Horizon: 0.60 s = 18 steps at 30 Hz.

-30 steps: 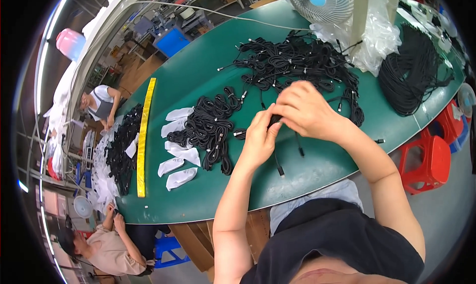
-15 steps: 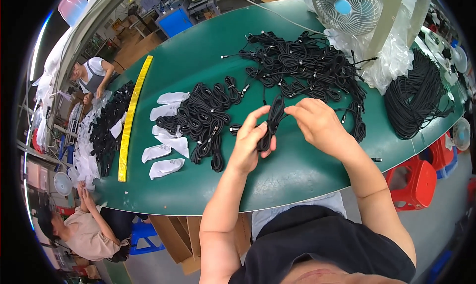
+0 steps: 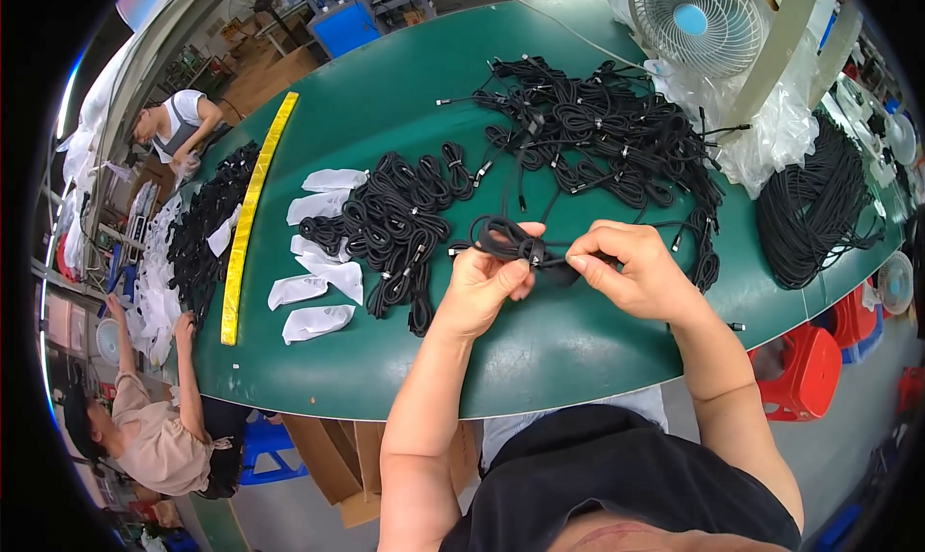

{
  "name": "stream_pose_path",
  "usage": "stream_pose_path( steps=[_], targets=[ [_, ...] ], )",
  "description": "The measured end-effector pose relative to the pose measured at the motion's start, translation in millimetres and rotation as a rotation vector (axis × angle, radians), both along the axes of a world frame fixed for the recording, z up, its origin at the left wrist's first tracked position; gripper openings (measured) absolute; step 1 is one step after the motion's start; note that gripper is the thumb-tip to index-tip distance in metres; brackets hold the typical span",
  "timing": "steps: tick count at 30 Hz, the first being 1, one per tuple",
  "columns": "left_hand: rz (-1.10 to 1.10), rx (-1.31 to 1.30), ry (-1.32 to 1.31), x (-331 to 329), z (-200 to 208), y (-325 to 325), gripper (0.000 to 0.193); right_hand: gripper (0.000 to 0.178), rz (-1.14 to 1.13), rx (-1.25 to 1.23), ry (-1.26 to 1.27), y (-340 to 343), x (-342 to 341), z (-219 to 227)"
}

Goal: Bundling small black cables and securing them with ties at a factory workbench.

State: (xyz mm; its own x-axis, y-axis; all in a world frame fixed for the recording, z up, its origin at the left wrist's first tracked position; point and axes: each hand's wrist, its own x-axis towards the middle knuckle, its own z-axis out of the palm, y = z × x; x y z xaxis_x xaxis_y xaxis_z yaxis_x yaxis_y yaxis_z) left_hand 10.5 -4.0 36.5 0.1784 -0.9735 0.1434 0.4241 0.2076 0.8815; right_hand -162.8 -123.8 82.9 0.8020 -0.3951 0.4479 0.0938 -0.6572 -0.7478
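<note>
Over the front of the green table (image 3: 385, 369), my left hand (image 3: 487, 280) grips a coiled black cable (image 3: 501, 239) between thumb and fingers. My right hand (image 3: 626, 263) pinches the same bundle at its right side, by a strap or loop around its middle that I cannot make out clearly. Beyond my hands lies a big heap of black cables (image 3: 617, 133) with metal plugs. To the left of my left hand is a pile of bundled cables (image 3: 395, 220). White pouches (image 3: 318, 323) lie along that pile's left side.
A yellow strip (image 3: 258, 215) crosses the table, with more black bundles (image 3: 214, 224) beyond it. Two people work at the left. A fan (image 3: 694, 22), clear plastic bags (image 3: 761, 157) and a thick cable hank (image 3: 819, 205) stand at right, above red stools (image 3: 805, 374).
The cable bundle has turned from upright to lying sideways between my hands. My right hand has come down onto it. At the left, the near person's hands have moved apart.
</note>
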Motion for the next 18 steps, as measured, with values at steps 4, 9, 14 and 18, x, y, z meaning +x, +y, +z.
stream_pose_path(
  steps=[4,9,14,18],
  targets=[
    [0.192,-0.112,0.070,-9,-9,-11,0.028,0.006,0.002,-0.041,0.002,1,4,-9],
    [0.101,0.006,-0.045,-25,-23,-11,0.029,0.007,-0.092,-0.306,-0.020,10,7,-11],
    [0.191,-0.081,0.064,-14,-18,-16,0.027,0.010,-0.266,-0.404,0.054,16,6,-7],
    [0.207,-0.030,0.004,-17,-25,-14,0.027,0.010,-0.228,-0.448,0.022,10,4,-14]
  ],
)
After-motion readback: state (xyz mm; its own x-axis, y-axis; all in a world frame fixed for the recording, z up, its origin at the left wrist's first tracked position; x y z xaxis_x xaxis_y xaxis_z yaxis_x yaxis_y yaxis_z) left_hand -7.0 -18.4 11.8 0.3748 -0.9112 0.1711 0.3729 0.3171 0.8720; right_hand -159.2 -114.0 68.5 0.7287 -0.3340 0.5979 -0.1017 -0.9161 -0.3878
